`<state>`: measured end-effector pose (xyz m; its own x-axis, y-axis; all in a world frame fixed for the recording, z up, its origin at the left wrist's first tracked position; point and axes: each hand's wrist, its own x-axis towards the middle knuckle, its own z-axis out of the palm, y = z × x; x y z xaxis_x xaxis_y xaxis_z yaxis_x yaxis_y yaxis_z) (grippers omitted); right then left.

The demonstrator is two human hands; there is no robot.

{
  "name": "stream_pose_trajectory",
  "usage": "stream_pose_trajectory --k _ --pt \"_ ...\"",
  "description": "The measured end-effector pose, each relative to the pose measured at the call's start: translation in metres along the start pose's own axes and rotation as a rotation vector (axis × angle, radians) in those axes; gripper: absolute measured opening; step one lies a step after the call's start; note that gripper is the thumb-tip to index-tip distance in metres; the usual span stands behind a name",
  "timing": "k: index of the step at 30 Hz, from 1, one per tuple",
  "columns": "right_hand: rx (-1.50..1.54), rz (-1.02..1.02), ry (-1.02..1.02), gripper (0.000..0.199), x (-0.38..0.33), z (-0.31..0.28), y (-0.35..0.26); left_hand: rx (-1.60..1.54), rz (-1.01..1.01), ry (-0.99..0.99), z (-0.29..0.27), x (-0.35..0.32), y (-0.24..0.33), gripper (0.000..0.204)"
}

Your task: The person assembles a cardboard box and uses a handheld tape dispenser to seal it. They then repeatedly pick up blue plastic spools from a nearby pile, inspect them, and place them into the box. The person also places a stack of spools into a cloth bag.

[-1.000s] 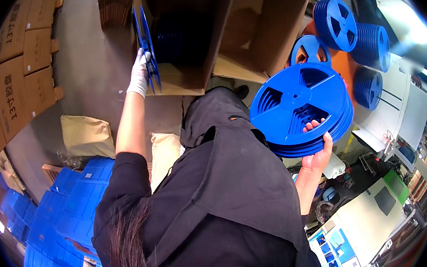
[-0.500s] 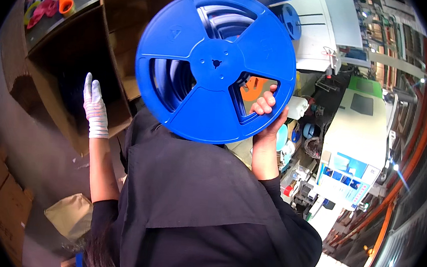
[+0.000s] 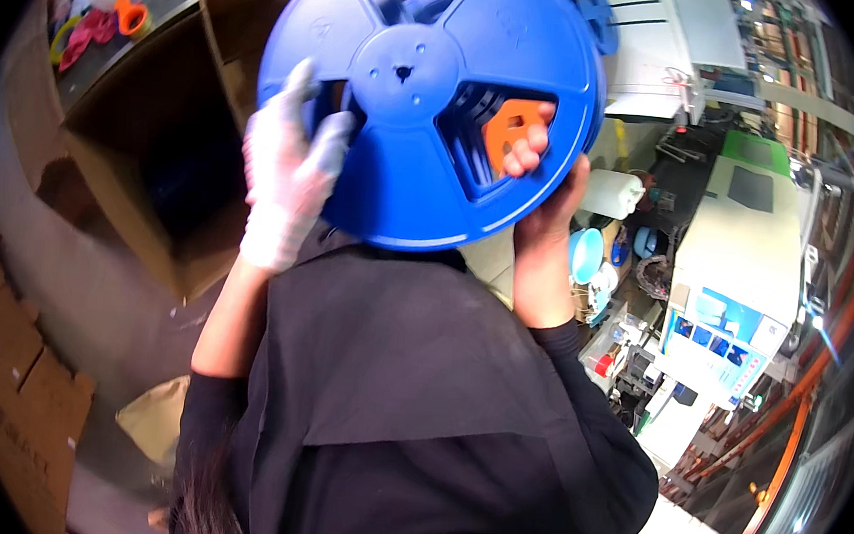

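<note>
A big blue plastic reel [image 3: 394, 179] with cut-out windows faces me at chest height. More blue rims show behind it through the windows, like a stack of such reels. My right hand [image 3: 553, 192], bare, is closed on its lower right rim, fingertips curling through a window. Beside those fingertips an orange part [image 3: 506, 133] shows through the same window. My left hand [image 3: 289, 171], in a whitish glove, is at the reel's left edge. Its fingers are stretched and spread over the front of the reel, slightly blurred; whether they press on it I cannot tell.
An open cardboard box [image 3: 140, 219] stands at the left, dark inside. Behind it a grey table [image 3: 172, 1] carries an orange tape ring [image 3: 131, 17] and pink cloth [image 3: 89, 38]. Flattened cardboard [image 3: 30, 406] lies lower left. A pale machine [image 3: 736, 231] stands at the right.
My left hand has come in from over the box to the reel's left edge. The reel has shifted up and slightly tilted, with my right hand still gripping it.
</note>
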<state>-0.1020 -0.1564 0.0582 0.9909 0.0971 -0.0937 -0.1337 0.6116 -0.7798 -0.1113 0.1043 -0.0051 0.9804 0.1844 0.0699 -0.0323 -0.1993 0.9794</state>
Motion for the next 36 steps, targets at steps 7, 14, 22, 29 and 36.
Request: stream_pose_trajectory --k 7,14,22,29,36 --pt "-0.372 0.210 -0.130 0.065 0.009 0.062 0.033 -0.690 -0.352 -0.123 0.045 0.014 -0.026 0.088" --pt "-0.377 0.314 -0.019 0.049 -0.003 0.019 0.023 -1.773 -0.377 -0.303 -0.024 -0.007 -0.054 0.082" --pt "-0.355 0.325 0.243 0.046 -0.010 -0.008 0.030 -1.990 -0.372 -0.281 -0.021 -0.031 -0.064 0.093" --pt "-0.323 0.301 0.286 0.044 -0.011 -0.013 0.027 -2.158 -0.385 -0.366 -0.025 -0.027 -0.061 0.089" --pt "-0.338 0.287 0.282 0.048 -0.015 -0.015 0.023 -2.345 -0.318 -0.540 -0.035 -0.008 -0.079 0.089"
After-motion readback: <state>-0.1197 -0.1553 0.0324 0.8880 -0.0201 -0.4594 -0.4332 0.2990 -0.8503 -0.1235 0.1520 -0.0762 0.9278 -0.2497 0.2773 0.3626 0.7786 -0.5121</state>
